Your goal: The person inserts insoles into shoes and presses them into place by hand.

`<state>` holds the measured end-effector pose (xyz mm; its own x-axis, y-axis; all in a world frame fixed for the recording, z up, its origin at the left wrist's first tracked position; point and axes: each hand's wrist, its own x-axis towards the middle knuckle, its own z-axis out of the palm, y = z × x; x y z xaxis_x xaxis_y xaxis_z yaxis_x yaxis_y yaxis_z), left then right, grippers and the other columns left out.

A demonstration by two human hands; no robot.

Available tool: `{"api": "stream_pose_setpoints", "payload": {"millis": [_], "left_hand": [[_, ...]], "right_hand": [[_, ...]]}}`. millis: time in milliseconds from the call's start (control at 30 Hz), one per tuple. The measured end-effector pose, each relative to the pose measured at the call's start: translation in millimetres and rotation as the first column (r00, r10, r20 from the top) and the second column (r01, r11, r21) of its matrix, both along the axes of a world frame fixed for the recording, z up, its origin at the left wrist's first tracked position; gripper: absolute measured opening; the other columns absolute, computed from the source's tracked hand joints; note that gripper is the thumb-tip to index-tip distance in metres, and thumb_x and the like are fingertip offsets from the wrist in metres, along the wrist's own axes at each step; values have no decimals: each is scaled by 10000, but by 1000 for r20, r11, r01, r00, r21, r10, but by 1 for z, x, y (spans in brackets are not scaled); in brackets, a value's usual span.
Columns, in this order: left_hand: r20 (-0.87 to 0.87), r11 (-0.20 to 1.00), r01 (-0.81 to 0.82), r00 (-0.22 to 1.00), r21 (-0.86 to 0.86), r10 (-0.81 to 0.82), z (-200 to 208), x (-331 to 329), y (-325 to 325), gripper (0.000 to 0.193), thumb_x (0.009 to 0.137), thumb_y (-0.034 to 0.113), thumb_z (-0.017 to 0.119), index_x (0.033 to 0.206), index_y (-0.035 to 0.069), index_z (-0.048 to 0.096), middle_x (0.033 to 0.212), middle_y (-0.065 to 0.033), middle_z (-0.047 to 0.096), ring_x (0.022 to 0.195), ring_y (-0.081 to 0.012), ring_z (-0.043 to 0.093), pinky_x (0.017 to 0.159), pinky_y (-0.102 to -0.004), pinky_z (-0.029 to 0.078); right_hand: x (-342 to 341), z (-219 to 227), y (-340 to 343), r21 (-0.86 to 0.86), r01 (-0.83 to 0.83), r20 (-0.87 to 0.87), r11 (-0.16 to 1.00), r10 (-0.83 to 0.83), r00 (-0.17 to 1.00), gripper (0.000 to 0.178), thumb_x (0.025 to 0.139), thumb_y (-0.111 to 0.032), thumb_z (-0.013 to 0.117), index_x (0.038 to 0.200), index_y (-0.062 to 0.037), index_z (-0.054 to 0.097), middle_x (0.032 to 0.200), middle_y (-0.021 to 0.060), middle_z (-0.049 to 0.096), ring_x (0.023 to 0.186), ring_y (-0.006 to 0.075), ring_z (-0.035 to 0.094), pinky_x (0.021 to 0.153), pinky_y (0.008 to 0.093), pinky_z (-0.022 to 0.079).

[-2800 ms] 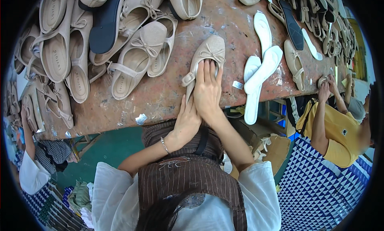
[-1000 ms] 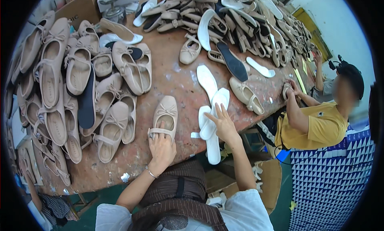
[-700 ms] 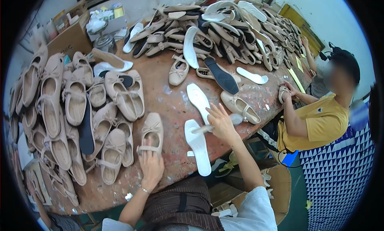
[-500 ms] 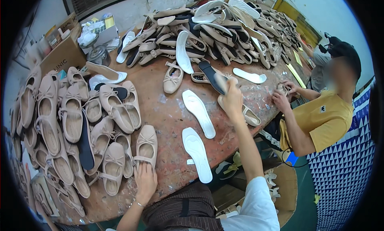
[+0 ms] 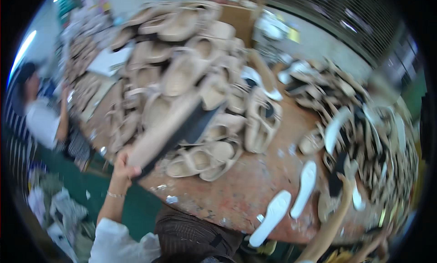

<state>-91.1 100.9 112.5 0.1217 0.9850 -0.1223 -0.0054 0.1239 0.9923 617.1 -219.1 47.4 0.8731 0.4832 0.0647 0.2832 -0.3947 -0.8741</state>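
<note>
My left hand [image 5: 124, 167] is closed round one end of a beige shoe [image 5: 157, 131] with a dark sole. Motion smears this shoe, which is raised over the table's left part, in front of a heap of beige strapped flats [image 5: 182, 74]. Over on the right, my right hand [image 5: 348, 186] grips a shoe with a black sole [image 5: 337, 175], its outline blurred. Two white insoles [image 5: 304, 189] lie flat between my hands, nearer the right one. A pair of beige shoes [image 5: 205, 159] rests at the heap's front edge.
Another large shoe pile [image 5: 382, 149] with white insoles covers the table's right side. A cardboard box [image 5: 237, 24] stands at the back. At far left a co-worker [image 5: 43, 113] is at the table; crumpled material [image 5: 66, 213] lies on the floor.
The view has swung left and is blurred. My left hand, earlier low at a shoe on the table, now holds a beige shoe up. My right hand still grips the black-soled shoe.
</note>
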Motion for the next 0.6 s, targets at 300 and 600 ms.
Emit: {"api": "stream_pose_setpoints", "payload": {"millis": [300,600], "left_hand": [[-123,600,-198,884,775,451,11,-85,220,198,854,64,671,1019,-33,621,833,-53,612,767,-105,544,694,-275,453],[-372,414,106,672,904,640,-65,13,116,338,860,-29,596,1193,1,647,1320,-215,618,1228,-395,571,1039,-486,439]], "right_hand": [[-246,49,111,-125,-84,566,989,140,812,409,698,-161,836,1029,1,656,963,190,678,901,372,657,826,432,511],[-391,13,94,214,-137,-709,967,250,659,478,838,-118,718,1289,5,616,863,37,635,714,151,590,652,303,498]]}}
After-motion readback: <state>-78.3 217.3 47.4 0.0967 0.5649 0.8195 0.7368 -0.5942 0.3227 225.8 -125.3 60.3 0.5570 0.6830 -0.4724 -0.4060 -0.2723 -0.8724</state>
